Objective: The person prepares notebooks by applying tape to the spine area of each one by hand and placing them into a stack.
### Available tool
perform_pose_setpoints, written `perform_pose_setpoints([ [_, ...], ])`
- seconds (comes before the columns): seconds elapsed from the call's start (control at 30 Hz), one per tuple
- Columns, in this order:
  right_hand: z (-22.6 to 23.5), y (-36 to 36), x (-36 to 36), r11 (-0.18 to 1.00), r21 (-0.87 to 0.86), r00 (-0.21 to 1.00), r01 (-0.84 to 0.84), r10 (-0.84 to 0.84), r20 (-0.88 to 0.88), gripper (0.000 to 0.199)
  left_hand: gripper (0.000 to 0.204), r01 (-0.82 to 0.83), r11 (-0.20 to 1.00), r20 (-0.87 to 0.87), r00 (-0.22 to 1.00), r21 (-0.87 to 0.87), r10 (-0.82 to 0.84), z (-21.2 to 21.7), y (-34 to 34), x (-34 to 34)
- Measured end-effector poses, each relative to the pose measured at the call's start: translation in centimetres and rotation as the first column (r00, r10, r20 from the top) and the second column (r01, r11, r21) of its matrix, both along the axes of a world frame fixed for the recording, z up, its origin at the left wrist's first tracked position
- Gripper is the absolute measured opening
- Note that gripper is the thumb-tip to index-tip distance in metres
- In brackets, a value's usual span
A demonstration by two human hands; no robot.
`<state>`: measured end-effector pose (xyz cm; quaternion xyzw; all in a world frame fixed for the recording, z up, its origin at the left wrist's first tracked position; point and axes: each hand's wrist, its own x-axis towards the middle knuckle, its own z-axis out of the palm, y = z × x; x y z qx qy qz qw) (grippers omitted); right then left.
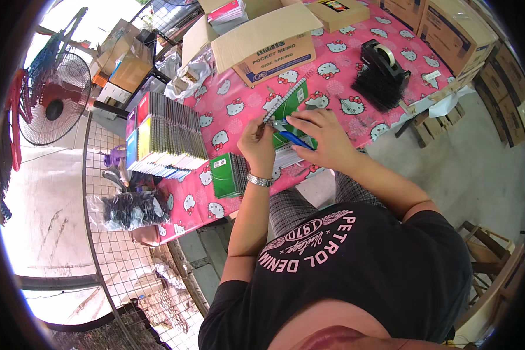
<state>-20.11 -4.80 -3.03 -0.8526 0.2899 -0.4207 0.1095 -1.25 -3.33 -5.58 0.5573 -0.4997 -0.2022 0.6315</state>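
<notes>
Left hand [258, 143]: closed narrow, fingers pinched on the near end of the spiral binding of a green notebook [290, 100]; a metal watch band is seen at the wrist. Right hand [322, 135]: laid flat over the lower part of the same notebook, fingers spread, with a blue pen [296, 140] pressed beneath them. The notebook is held tilted just above the pink patterned tablecloth [239, 93], near the table's front edge. A stack of green notebooks [227, 174] is noted just beside the left wrist. A row of upright notebooks [166, 137] is set further left. An open cardboard box [268, 41] is placed behind the hands. A black tape dispenser [384, 63] stands well apart to the right.
</notes>
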Motion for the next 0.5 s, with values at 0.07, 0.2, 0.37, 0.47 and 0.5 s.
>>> perform_pose_setpoints([
  [0.07, -0.3, 0.2, 0.1, 0.995, 0.081, 0.999, -0.052, 0.052, 0.0, 0.053, 0.025, -0.049, 0.999, 0.056, 0.997, -0.023, 0.05, -0.4, 0.3, 0.4],
  [0.2, -0.4, -0.7, 0.7, -0.11, 0.747, 0.753, -0.656, -0.022, 0.658, 0.044, 0.028, -0.173, 0.981, 0.367, 0.91, -0.083, 0.191, 0.6, 0.9, 1.0],
  [0.37, -2.6, -1.6, 0.0, 0.707, 0.531, 0.829, -0.468, 0.141, 0.542, 0.047, 0.025, -0.165, 0.941, 0.609, 0.726, -0.295, 0.318, 5.5, 1.9, 4.7],
  [0.47, -6.9, -4.4, -3.5, 0.878, 0.476, 0.949, -0.05, -0.107, 0.296, 0.048, 0.012, -0.223, 0.95, 0.649, 0.693, -0.22, 0.313, 8.0, 2.8, 10.6],
  [0.5, -9.8, -5.1, -4.7, 0.86, 0.503, 0.967, 0.082, -0.19, 0.167, 0.048, 0.013, -0.244, 0.965, 0.728, 0.644, -0.096, 0.235, 8.0, 2.8, 12.4],
])
